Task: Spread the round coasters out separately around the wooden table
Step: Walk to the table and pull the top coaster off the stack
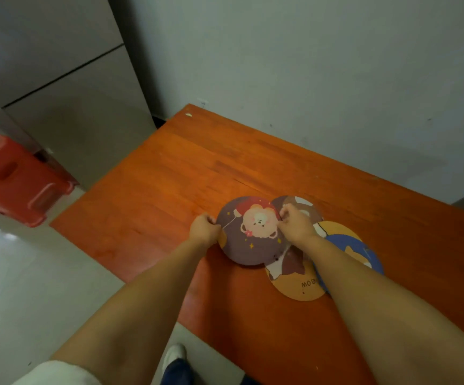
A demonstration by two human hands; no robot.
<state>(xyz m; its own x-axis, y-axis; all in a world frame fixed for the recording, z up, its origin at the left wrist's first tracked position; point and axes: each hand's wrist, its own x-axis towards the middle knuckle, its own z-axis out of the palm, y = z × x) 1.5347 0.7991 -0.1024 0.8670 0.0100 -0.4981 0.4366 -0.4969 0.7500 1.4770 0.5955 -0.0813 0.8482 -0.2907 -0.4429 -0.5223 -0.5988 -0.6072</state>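
Observation:
Several round coasters lie overlapped in a cluster near the middle of the wooden table [169,168]. On top is a brown coaster with a bear and a red balloon [253,240]. My left hand [204,228] pinches its left rim and my right hand [296,221] pinches its right rim. Under it lie an orange coaster with lettering [297,284], a blue coaster [355,250] partly hidden by my right forearm, and a dark brown coaster [304,208] behind my right hand.
The table stands against a pale wall [308,65], its left edge open to a tiled floor [16,287]. A red plastic stool [16,176] sits on the floor at the left. A grey cabinet [72,79] stands behind it. My shoe [173,354] shows below the table's near edge.

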